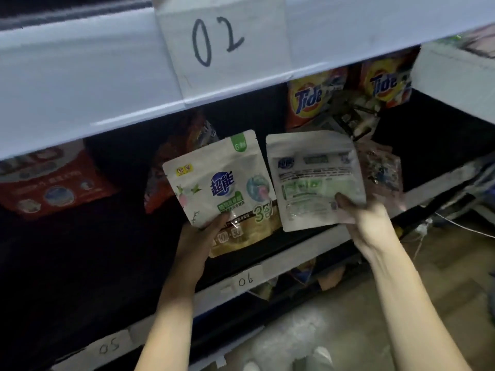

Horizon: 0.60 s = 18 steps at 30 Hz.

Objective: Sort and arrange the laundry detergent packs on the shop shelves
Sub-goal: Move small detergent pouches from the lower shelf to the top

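While your left hand (203, 231) pinches one white pack (219, 180) face-out and your right hand (361, 218) grips its twin (313, 180) back-out, both hover before the shelf (267, 274); you look mid-sort, so next turn the right pack and stand both together.

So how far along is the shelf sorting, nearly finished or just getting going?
Looks midway at best. Done: two Tide bags stand together at the back of the shelf. In hand: the left hand holds a white pouch front out, and the right hand holds a matching pouch back out. Left: a red pack lies tilted and an orange bag leans loose.
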{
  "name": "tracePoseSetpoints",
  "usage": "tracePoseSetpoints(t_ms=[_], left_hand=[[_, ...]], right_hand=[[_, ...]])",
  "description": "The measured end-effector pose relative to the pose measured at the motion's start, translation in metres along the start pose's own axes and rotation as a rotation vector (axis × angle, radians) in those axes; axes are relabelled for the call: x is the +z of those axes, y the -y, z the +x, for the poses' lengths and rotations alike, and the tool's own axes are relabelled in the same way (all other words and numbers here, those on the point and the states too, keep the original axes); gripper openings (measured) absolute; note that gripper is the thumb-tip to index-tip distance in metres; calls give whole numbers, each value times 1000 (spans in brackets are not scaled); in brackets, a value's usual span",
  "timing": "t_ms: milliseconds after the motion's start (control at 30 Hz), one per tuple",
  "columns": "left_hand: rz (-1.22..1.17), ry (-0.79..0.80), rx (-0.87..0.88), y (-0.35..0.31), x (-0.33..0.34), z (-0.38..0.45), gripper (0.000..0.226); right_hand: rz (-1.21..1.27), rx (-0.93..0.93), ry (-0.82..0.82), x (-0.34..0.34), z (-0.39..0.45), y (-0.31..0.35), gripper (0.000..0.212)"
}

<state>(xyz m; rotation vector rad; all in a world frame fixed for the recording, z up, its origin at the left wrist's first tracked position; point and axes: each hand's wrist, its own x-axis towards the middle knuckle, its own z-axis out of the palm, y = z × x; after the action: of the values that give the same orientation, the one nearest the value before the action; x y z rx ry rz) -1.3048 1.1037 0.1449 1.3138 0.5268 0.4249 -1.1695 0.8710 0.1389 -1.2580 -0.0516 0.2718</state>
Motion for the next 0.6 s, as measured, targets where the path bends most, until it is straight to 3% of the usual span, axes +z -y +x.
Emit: tracePoseSetpoints(t_ms=[133, 233, 333, 467, 600], left_hand=[[-15, 187, 17, 0, 47, -6, 26], [14, 315, 34, -3, 91, -21, 28], [84, 386, 53, -10, 135, -40, 19], [39, 537, 91, -39, 198, -78, 19], [40, 564, 162, -72, 259, -108, 15]], right_hand=[[-12, -119, -157, -48, -37, 24, 62], [-15, -196, -253, -93, -62, 47, 45], [-19, -294, -314, -139, -81, 72, 40], [23, -421, -311, -194, -91, 114, 34], [21, -522, -248, -244, -81, 170, 36]])
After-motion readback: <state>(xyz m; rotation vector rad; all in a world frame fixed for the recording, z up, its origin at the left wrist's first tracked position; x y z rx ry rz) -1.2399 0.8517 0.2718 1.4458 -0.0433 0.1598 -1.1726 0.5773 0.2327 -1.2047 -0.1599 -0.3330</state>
